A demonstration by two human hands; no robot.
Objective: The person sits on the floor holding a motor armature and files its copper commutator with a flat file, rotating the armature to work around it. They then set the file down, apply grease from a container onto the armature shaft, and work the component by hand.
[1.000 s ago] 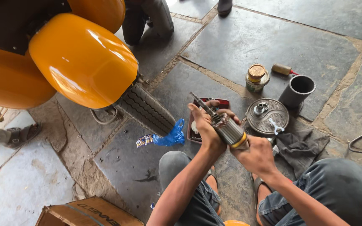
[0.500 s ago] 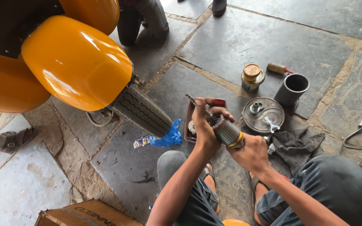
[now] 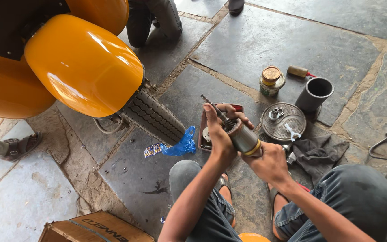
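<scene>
I hold a motor armature (image 3: 242,136), a grey cylinder with copper windings and a thin steel shaft sticking up and left, above my knees. My left hand (image 3: 220,134) wraps its upper, winding end, thumb raised along the shaft. My right hand (image 3: 269,163) grips its lower end by the yellow band. Below it on the stone floor lies a small red tray (image 3: 204,130) with parts in it. A round metal cover plate (image 3: 283,122) rests just right of my hands.
A yellow vehicle's fender (image 3: 83,67) and tyre (image 3: 153,116) stand at left. A tin can (image 3: 271,80), grey tube (image 3: 314,93), wooden-handled tool (image 3: 298,71), dark rag (image 3: 321,152), blue plastic bag (image 3: 182,145) and cardboard box (image 3: 95,228) lie around. Another person's sandalled foot (image 3: 19,145) is at far left.
Both hands with the armature have shifted slightly left and down in view as my head moved. The grip looks unchanged.
</scene>
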